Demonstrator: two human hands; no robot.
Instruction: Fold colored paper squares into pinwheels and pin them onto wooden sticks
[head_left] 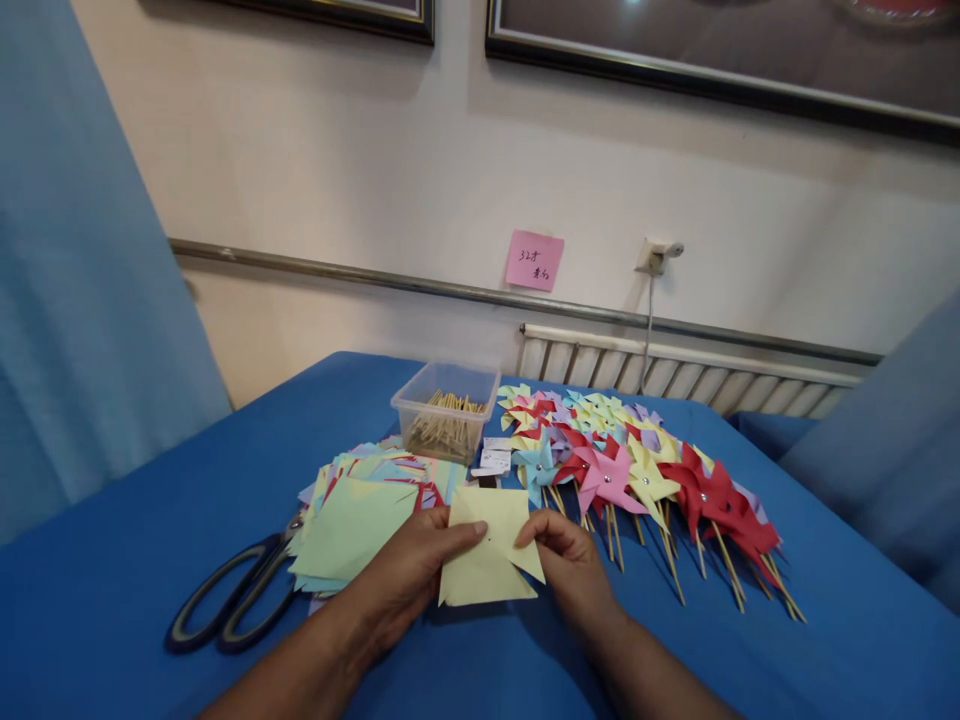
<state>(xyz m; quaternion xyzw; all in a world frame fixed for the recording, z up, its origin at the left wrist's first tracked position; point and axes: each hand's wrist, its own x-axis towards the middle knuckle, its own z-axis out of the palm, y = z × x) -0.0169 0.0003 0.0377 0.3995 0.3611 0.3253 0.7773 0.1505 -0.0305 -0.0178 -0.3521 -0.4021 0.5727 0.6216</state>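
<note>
A square of pale yellow paper (480, 575) is held up between my two hands, with a small dark dot near its middle and slits running in from its corners. My left hand (424, 560) pinches its left side, thumb lying on the front. At the right edge, my right hand (564, 560) grips a cut flap between thumb and fingers. Left of the paper lies a pile of coloured paper sheets (360, 525), a light green one on top. Large dark-handled scissors (244, 595) rest beside that pile, their blades partly hidden under it.
A clear plastic box (446, 415) of thin wooden sticks stands behind the pile. Many finished paper pinwheels (611, 480) on sticks lie at the right. Small white boxes (493, 458) sit between them. The blue-covered table (675, 660) backs onto a radiator (679, 378).
</note>
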